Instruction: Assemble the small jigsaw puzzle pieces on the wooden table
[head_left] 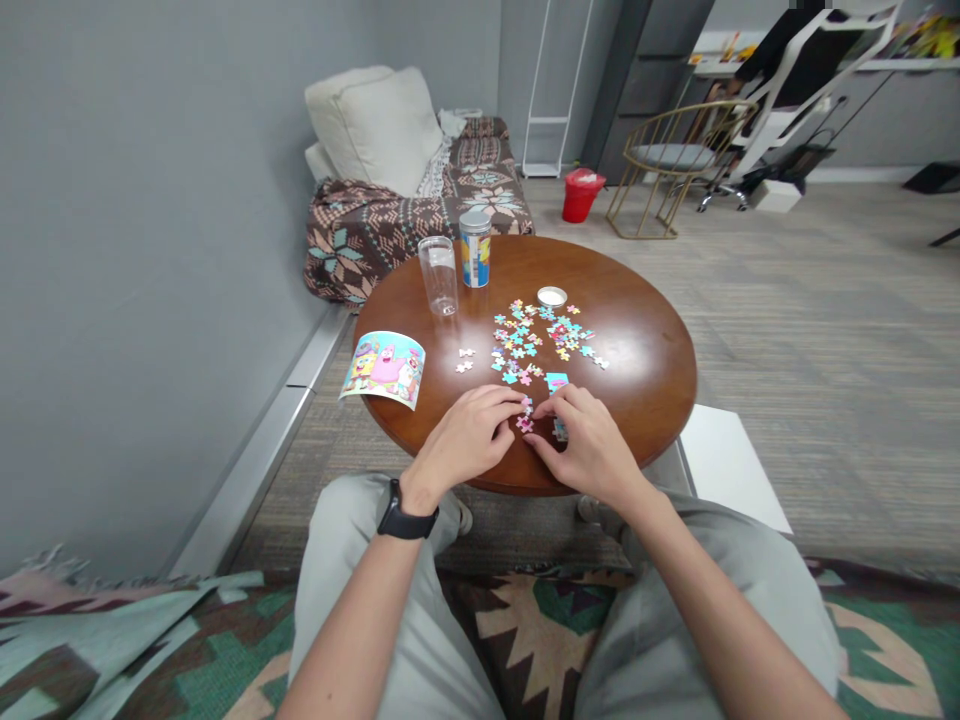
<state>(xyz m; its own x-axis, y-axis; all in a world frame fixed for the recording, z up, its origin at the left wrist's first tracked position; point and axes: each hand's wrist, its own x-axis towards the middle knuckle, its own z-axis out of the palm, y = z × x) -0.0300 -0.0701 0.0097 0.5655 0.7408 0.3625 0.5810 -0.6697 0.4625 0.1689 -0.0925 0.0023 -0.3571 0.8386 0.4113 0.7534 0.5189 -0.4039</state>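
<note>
My left hand (469,440) and my right hand (589,445) rest on the near edge of a round brown wooden table (645,350). Their fingertips are pinched together over small pink puzzle pieces (525,418) between them. A blue piece (556,381) lies just beyond my right fingers. Several loose pink, blue and yellow puzzle pieces (536,340) are scattered in the middle of the table. Two white pieces (465,360) lie apart to the left. A black watch is on my left wrist.
A cartoon picture card (384,368) overhangs the table's left edge. A clear plastic tube (439,276), a printed can (475,249) and a white lid (552,296) stand at the back. Beyond are a patterned sofa (420,215), red bin (582,194) and gold chair (675,165).
</note>
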